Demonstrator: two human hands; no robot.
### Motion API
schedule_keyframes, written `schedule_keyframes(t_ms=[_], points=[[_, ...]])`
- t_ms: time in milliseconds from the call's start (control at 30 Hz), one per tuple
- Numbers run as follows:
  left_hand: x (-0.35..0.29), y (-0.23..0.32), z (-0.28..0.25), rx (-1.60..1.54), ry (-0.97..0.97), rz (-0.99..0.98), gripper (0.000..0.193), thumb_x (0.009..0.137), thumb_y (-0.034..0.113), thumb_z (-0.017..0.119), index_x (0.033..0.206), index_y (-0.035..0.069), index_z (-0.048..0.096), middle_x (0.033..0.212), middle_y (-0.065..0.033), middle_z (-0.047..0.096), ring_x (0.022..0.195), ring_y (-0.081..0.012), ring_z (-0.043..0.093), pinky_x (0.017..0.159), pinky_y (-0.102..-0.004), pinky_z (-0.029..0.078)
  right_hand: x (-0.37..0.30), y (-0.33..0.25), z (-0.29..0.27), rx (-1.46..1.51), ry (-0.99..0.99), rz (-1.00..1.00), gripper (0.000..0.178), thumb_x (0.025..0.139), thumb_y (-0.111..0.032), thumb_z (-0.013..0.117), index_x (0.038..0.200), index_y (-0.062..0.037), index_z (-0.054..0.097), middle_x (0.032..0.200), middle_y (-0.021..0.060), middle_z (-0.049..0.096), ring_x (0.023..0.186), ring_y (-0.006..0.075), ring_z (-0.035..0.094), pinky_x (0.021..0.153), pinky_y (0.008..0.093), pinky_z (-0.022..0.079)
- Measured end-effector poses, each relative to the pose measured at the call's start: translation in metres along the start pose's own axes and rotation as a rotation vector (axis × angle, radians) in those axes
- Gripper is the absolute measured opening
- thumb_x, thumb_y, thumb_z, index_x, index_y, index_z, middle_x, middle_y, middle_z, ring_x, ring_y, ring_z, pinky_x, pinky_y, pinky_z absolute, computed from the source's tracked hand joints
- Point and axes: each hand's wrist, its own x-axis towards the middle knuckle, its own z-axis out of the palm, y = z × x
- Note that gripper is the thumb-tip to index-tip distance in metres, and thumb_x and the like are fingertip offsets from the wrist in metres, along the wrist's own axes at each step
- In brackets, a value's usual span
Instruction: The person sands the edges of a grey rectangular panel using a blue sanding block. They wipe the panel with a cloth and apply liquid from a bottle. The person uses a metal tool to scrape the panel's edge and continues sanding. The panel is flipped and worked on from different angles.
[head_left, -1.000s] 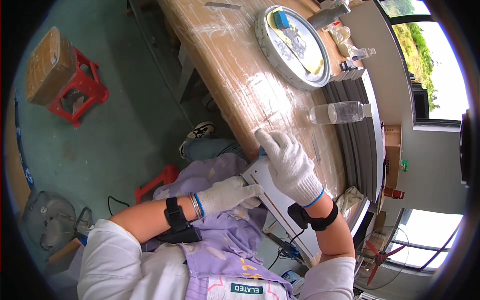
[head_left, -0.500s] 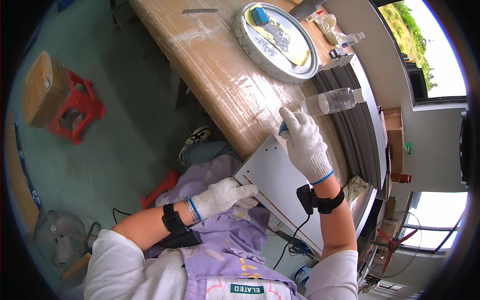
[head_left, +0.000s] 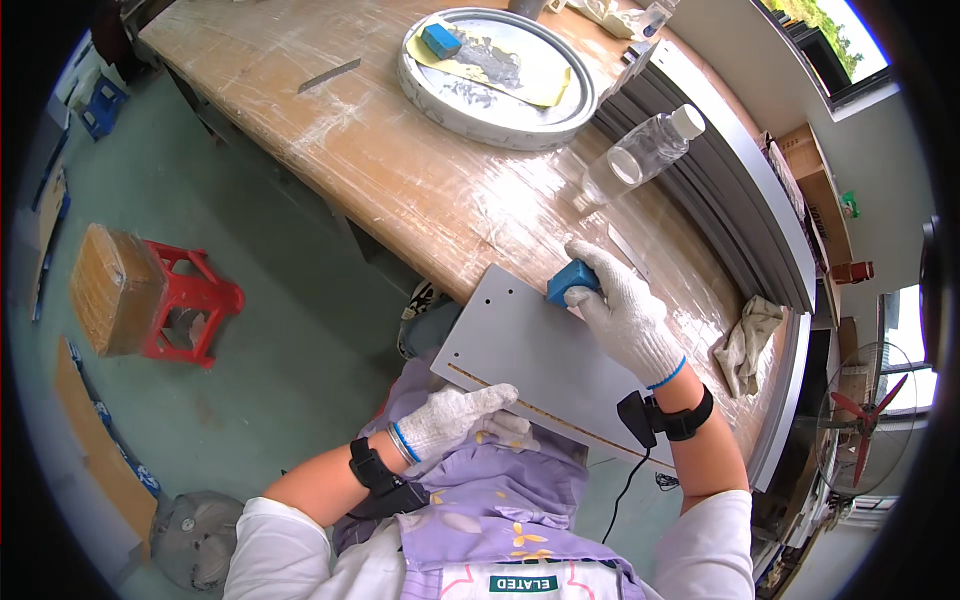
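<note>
A grey board [head_left: 530, 345] with small drilled holes near one corner and a groove along its near side lies at the table's front edge. My left hand [head_left: 465, 415], in a white knit glove, grips the near edge of it, its index finger stretched along the top. In my gloved right hand [head_left: 630, 325] is a blue block [head_left: 573, 283], like a sanding block, held between thumb and fingers at the board's far edge. The block's underside is hidden.
Behind stands a wrapped table [head_left: 300, 120] with a round white lid [head_left: 420, 112], bearing a yellow sheet [head_left: 545, 92] and a second blue block [head_left: 440, 41]. A clear bottle [head_left: 640, 160], grey strips [head_left: 720, 190] and a cloth [head_left: 748, 345] lie right. A red stool [head_left: 190, 300] stands left.
The view has shifted, so the table and stool show differently. My right hand has turned, bringing the blue block more into sight at the board's far edge. The left hand keeps its grip.
</note>
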Motion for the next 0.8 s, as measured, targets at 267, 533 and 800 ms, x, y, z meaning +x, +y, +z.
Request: schedule_keyframes(t_ms=[267, 533, 800], points=[[0.020, -0.015, -0.014, -0.109, -0.061, 0.085, 0.028, 0.099, 0.012, 0.056, 0.123, -0.002, 0.057, 0.110, -0.0179, 0.069, 0.096, -0.0292, 0.071, 0.088, -0.0452, 0.059, 0.043, -0.017, 0.034, 0.028, -0.012, -0.382, 0.046, 0.087, -0.004, 0.061, 0.132, -0.0056, 0.054, 0.112, 0.0209, 0.063, 0.103, 0.0394, 0.062, 0.089, 0.0409, 0.050], [0.018, -0.016, -0.012, -0.159, -0.094, 0.120, 0.027, 0.099, 0.013, 0.058, 0.120, -0.005, 0.057, 0.098, -0.0195, 0.071, 0.090, -0.0312, 0.072, 0.080, -0.0419, 0.060, 0.007, 0.001, -0.002, -0.191, -0.090, -0.304, 0.050, 0.087, -0.007, 0.064, 0.135, -0.0067, 0.052, 0.112, 0.0171, 0.064, 0.105, 0.0352, 0.062, 0.089, 0.0414, 0.050], [0.022, -0.015, -0.010, -0.189, -0.113, 0.128, 0.026, 0.099, 0.010, 0.057, 0.121, -0.003, 0.056, 0.102, -0.0200, 0.070, 0.093, -0.0319, 0.072, 0.085, -0.0494, 0.059, 0.036, -0.041, 0.056, -0.111, 0.177, -0.225, 0.038, 0.087, -0.018, 0.065, 0.121, -0.0027, 0.054, 0.107, 0.0219, 0.063, 0.099, 0.0410, 0.062, 0.084, 0.0478, 0.050]])
